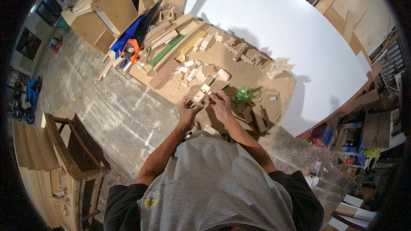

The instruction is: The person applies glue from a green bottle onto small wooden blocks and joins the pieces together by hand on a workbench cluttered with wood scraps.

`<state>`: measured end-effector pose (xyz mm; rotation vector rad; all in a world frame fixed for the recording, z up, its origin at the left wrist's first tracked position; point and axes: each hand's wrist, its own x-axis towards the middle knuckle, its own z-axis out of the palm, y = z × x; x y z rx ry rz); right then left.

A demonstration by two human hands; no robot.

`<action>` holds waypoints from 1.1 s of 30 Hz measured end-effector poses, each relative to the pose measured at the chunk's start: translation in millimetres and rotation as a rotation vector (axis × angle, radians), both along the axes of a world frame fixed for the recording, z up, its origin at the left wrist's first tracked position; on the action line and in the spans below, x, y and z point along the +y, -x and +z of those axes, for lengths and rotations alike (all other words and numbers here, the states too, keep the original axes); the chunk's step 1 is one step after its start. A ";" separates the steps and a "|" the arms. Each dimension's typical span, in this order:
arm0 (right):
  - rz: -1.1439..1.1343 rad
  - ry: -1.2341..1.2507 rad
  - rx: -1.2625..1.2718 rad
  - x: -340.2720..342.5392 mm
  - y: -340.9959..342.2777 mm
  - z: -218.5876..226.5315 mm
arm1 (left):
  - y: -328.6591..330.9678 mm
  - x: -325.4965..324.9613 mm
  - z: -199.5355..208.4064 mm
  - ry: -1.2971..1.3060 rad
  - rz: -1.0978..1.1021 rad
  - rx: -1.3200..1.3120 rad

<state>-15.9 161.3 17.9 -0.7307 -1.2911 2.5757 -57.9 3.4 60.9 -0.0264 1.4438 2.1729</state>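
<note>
At the near edge of the workbench [173, 94], my left hand [188, 108] is closed on a small pale wooden piece [199, 96] with dark marks or holes in its face. My right hand [221, 105] meets it from the other side, its fingertips pinched around a small light wooden bit [209, 93] at the piece's edge. A thin dark stick, perhaps a pencil [225, 87], shows just beyond my right fingers. Loose wooden offcuts [191, 71] lie beyond both hands. To the right of my right hand is a crumpled green clear plastic thing [243, 94].
Long boards and a green strip [167, 50] are stacked at the bench's left, near an orange-handled saw [130, 51]. Small wooden assemblies [244, 52] line the back. A large white panel [274, 13] stands behind. Wooden blocks [259, 119] sit at right; a wooden frame [70, 145] stands lower left.
</note>
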 end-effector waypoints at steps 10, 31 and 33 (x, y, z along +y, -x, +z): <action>-0.034 0.183 0.056 -2.3 0.2 21.5 | 3.5 3.1 -5.8 0.006 0.020 0.020; 0.173 -0.095 -0.036 -10.6 -9.5 35.6 | 9.6 -2.3 -19.5 -0.202 0.014 -0.172; 0.150 -0.099 -0.019 -11.8 -9.2 30.5 | 9.2 -2.0 -16.0 -0.181 0.003 -0.169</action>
